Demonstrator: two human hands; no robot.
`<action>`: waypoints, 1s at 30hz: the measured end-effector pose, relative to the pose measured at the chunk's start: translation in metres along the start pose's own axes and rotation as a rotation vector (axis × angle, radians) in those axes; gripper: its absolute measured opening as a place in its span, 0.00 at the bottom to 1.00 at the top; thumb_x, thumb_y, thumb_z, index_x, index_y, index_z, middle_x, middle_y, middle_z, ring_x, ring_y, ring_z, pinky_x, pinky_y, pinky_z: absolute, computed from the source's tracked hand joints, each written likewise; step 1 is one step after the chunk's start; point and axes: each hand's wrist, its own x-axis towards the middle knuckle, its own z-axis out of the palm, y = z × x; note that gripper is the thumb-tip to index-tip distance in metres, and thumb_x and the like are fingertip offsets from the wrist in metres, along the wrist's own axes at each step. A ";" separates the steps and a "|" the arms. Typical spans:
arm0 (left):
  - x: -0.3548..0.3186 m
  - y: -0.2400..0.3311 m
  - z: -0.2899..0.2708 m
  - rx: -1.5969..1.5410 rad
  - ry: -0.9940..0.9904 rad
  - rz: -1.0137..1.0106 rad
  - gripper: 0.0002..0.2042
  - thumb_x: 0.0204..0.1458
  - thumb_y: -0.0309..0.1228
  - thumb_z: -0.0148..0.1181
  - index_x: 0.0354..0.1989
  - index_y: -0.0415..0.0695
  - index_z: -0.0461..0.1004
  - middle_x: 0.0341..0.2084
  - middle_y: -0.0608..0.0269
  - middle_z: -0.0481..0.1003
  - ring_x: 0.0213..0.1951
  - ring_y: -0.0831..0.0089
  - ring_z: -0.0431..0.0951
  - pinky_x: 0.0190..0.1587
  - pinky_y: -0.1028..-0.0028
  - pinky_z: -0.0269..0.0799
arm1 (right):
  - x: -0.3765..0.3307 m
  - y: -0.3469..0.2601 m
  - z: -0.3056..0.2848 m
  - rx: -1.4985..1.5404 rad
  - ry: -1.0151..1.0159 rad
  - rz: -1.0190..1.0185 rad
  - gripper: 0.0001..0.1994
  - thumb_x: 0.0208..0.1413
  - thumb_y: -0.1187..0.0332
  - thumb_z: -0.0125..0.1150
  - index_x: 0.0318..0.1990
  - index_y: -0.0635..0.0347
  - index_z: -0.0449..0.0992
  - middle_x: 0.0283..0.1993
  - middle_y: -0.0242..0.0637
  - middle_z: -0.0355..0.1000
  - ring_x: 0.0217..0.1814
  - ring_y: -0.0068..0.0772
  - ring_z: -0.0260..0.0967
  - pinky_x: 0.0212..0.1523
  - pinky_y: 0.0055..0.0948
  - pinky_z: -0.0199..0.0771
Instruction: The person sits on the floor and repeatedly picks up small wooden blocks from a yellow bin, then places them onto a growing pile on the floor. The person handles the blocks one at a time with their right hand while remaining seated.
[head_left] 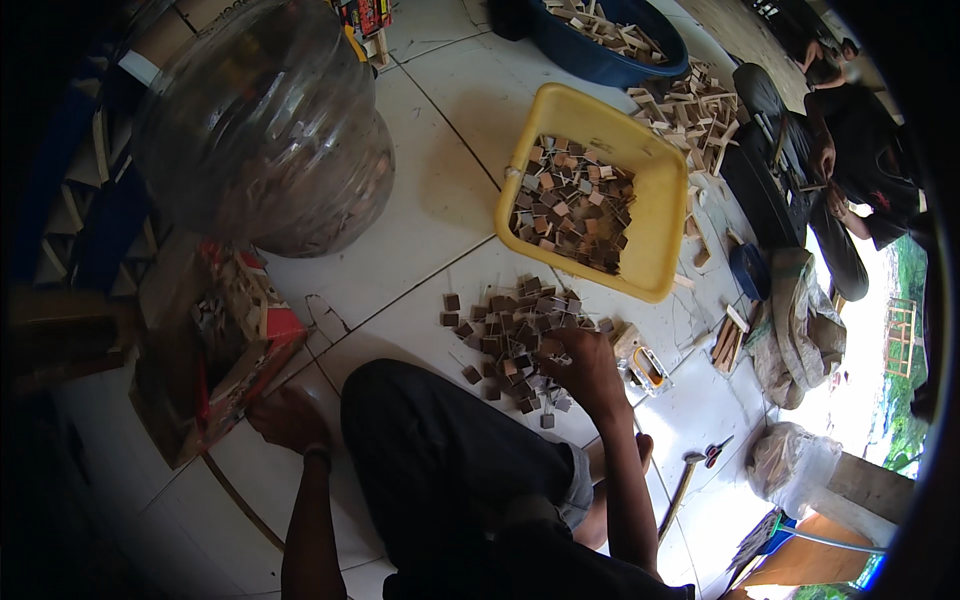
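Small brown wooden squares, several with thin pins sticking out, lie in a loose pile (pixel 510 340) on the floor before my bent knee. My right hand (pixel 588 372) is over the pile's right side, fingers bent and pressed together; whatever they pinch is too small to make out. To the left, my left hand (pixel 288 418) is low by the corner of a red and brown cardboard box (pixel 285 322) holding light wood pieces. Its fingers are dark and partly hidden against the box. Beyond the pile, a yellow plastic tub (pixel 655 235) holds more of these squares.
A big clear plastic bag (pixel 330 170) of wood pieces stands at the far left. At the far right are a blue basin (pixel 560 50) and heaped wood offcuts (pixel 700 110). A stapler-like tool (pixel 650 372), a hammer (pixel 680 490) and scissors (pixel 714 455) lie right. Another person (pixel 860 150) sits beyond.
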 end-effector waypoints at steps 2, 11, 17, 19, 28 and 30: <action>0.002 0.001 0.000 -0.003 -0.077 -0.053 0.27 0.60 0.43 0.57 0.60 0.37 0.62 0.54 0.46 0.67 0.61 0.47 0.67 0.54 0.48 0.71 | -0.006 -0.008 -0.014 0.019 0.019 0.010 0.13 0.48 0.73 0.71 0.43 0.60 0.84 0.37 0.46 0.81 0.41 0.50 0.80 0.47 0.41 0.79; 0.003 0.006 -0.007 -0.084 -0.096 -0.106 0.28 0.61 0.46 0.55 0.61 0.38 0.61 0.56 0.46 0.65 0.64 0.47 0.64 0.56 0.46 0.67 | -0.015 -0.033 -0.005 0.029 0.071 0.116 0.09 0.55 0.68 0.67 0.43 0.55 0.85 0.26 0.45 0.79 0.26 0.43 0.79 0.30 0.37 0.77; 0.003 0.001 -0.006 -0.097 -0.039 -0.026 0.27 0.63 0.46 0.54 0.61 0.38 0.61 0.56 0.45 0.65 0.63 0.46 0.64 0.56 0.47 0.67 | -0.027 -0.040 0.051 -0.095 0.129 0.064 0.09 0.54 0.70 0.65 0.42 0.60 0.83 0.30 0.47 0.80 0.32 0.53 0.79 0.37 0.47 0.79; 0.005 0.001 -0.004 -0.056 -0.044 -0.024 0.26 0.63 0.46 0.54 0.60 0.39 0.61 0.55 0.45 0.65 0.62 0.47 0.65 0.55 0.48 0.68 | -0.030 -0.040 0.057 -0.115 0.098 0.124 0.09 0.54 0.70 0.64 0.42 0.59 0.83 0.32 0.46 0.80 0.35 0.53 0.79 0.41 0.48 0.78; 0.003 0.005 -0.001 0.047 -0.103 -0.121 0.27 0.61 0.49 0.54 0.57 0.38 0.60 0.53 0.47 0.66 0.55 0.48 0.71 0.50 0.50 0.74 | -0.028 -0.044 0.059 -0.137 0.137 0.163 0.09 0.51 0.66 0.67 0.41 0.53 0.82 0.34 0.43 0.80 0.38 0.50 0.79 0.47 0.48 0.75; 0.003 0.003 -0.001 0.104 -0.084 -0.077 0.28 0.62 0.50 0.53 0.57 0.38 0.60 0.53 0.47 0.66 0.55 0.48 0.71 0.50 0.50 0.73 | -0.027 -0.047 0.059 -0.142 0.162 0.184 0.05 0.54 0.62 0.65 0.37 0.46 0.82 0.30 0.38 0.79 0.34 0.46 0.79 0.46 0.49 0.74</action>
